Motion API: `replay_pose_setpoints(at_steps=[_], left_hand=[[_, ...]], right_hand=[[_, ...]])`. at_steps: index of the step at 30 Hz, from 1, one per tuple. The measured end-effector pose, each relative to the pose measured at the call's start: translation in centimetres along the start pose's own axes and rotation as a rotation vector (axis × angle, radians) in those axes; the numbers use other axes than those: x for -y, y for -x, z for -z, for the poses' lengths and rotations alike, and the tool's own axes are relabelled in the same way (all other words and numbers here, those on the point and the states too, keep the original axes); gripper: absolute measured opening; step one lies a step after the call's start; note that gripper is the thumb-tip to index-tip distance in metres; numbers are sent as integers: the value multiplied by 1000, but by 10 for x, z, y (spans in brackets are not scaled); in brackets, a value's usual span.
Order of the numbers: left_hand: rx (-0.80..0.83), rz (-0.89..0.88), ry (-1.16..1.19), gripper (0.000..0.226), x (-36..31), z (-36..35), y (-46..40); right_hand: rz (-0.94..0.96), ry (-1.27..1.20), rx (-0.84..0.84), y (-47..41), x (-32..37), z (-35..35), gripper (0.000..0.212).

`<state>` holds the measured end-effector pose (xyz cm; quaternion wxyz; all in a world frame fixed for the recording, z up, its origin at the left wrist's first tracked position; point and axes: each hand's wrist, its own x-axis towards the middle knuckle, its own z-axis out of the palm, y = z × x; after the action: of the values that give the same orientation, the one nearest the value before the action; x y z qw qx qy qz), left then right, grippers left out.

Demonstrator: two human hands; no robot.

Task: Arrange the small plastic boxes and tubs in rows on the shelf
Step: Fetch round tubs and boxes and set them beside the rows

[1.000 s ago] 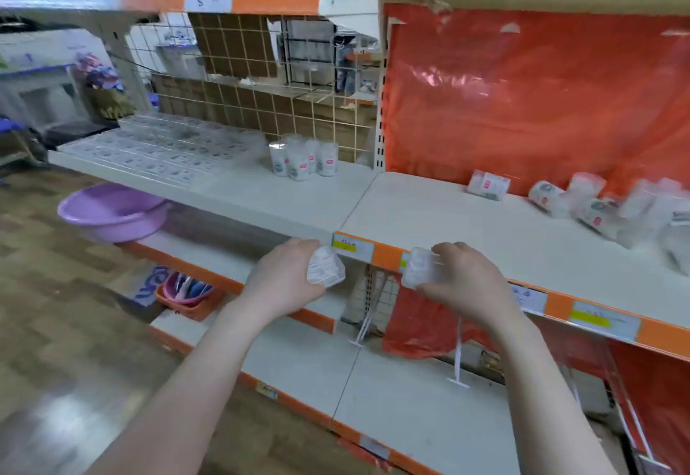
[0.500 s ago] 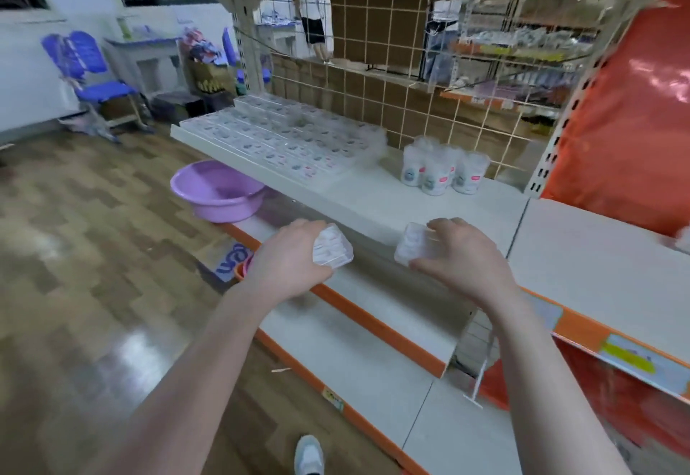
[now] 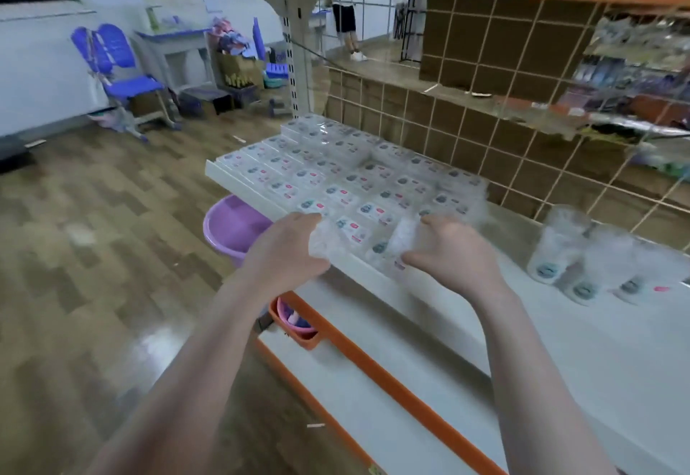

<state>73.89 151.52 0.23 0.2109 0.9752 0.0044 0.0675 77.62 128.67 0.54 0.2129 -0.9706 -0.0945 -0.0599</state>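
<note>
Hands reach over the front edge of a white shelf, each holding one small clear plastic box. The left hand has its fingers curled around a box, clamped on it just above the front edge. The right hand grips a second box the same way, fingers wrapped around it, near the first. Behind both hands, flat boxes with small labels already lie in neat rows across the left part of the shelf, reaching to its back edge against a wire grid. Further right on the shelf stand a few clear tubs, close together and blurred. A purple basin sits below the left end. The step in hand looks like setting these two boxes into the front row. To do it well, each should probably go down flat, label up, square against its neighbours and flush with the front edge, lowered gently so the finished rows are not nudged out of line.
</note>
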Motion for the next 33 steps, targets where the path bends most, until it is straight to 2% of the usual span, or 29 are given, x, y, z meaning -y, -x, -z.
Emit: replay_pose_setpoints(at_steps=[4,8,13,17,20,23,26,33], left_hand=[[-13,-15,14,75,35,5,-49],[75,-110,7,74,66,10,-107],[193,-232,-17,77,107,14,-186],[271,-354,-76,77,130,17,-231],[324,-431,-95,79,138,16,-252],[342,-492,-103,76,141,13,-261],[346,-534,-120,73,140,12,-263],[407,-558,-113,74,134,9,-264]], right_hand=[[-51,32,7,-41,16,-15,61],[-158,85,8,-82,33,-37,55],[-311,111,59,-140,64,-61,62],[-414,105,72,-171,83,-78,53],[-484,151,68,-175,90,-83,63],[-522,157,64,-172,93,-87,48],[-552,173,79,-171,92,-87,50],[-468,257,168,-184,88,-87,65]])
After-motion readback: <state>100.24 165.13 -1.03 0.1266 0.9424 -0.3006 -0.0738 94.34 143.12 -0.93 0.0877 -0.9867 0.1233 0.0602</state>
